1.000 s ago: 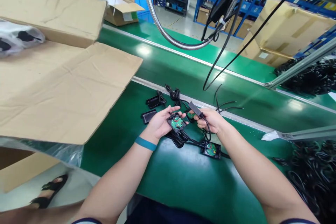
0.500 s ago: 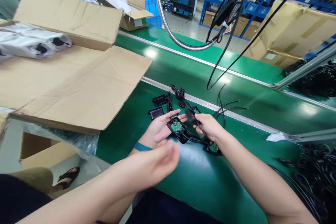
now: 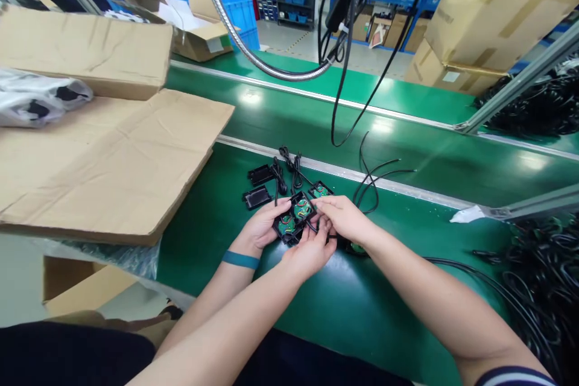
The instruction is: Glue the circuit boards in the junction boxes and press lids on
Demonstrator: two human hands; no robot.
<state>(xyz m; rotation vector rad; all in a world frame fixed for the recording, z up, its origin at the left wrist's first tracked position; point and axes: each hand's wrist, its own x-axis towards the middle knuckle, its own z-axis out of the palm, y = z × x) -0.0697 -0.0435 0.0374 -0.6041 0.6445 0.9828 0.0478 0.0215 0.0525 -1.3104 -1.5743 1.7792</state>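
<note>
My left hand (image 3: 262,226), with a teal wristband (image 3: 241,259), is closed on the left side of an open black case (image 3: 286,226) that shows a green circuit board and wires. Touching this case is a second open black case (image 3: 302,207); my right hand (image 3: 341,217) pinches its right edge. A co-worker's hand (image 3: 312,248) reaches in from the left, over my left forearm, its fingers close under my right hand. Behind lies another open case (image 3: 321,190). Two black covers (image 3: 257,198) and bundled cables (image 3: 278,176) rest on the green table (image 3: 203,235).
A large open carton (image 3: 113,163) stands at left, with wrapped items (image 3: 40,96). A metal hose (image 3: 266,66) and a black cable loop (image 3: 337,126) hang over the table. Loose cable ends (image 3: 375,181) lie behind my right hand; a cable pile (image 3: 543,277) sits at right.
The co-worker's hand has moved right and up to the cases. My right hand has shifted to the second case, which now lies against the first. My left thumb has closed on its case.
</note>
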